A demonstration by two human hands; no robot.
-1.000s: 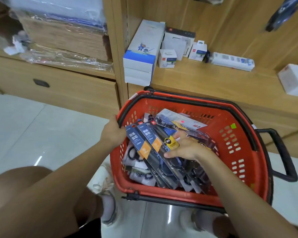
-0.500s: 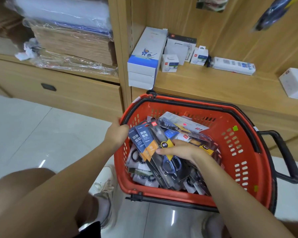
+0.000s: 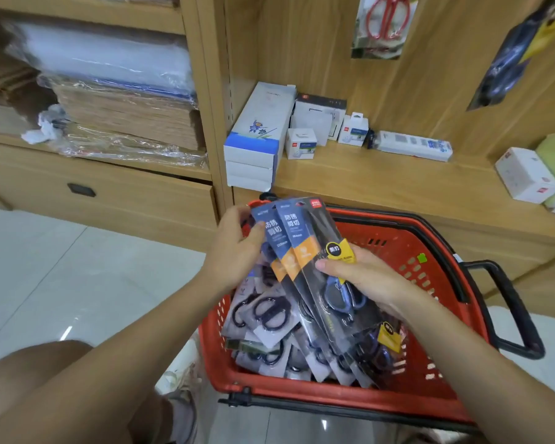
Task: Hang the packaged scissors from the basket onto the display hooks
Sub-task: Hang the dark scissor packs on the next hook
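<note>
A red plastic basket [image 3: 430,270] stands on the floor before a wooden shelf unit, with several packaged scissors [image 3: 269,318] lying in it. My right hand [image 3: 362,280] grips a small fanned stack of dark blue and orange scissor packs [image 3: 302,245], raised above the basket's left rim. My left hand [image 3: 237,248] holds the stack's upper left edge with its fingers. On the wooden back panel above, a pack of red scissors [image 3: 382,24] and a dark pack [image 3: 507,59] hang; the hooks themselves are hidden.
White boxes [image 3: 257,136] and a power strip box [image 3: 414,145] sit on the shelf behind the basket. Wrapped paper stacks [image 3: 122,107] fill the left shelf above a drawer [image 3: 80,190]. The basket's black handle [image 3: 510,309] sticks out to the right. My knee [image 3: 39,379] is at lower left.
My right hand has lifted the stack of packs up out of the basket. My left hand has left the basket rim and taken hold of the stack's edge. The view has tilted upward.
</note>
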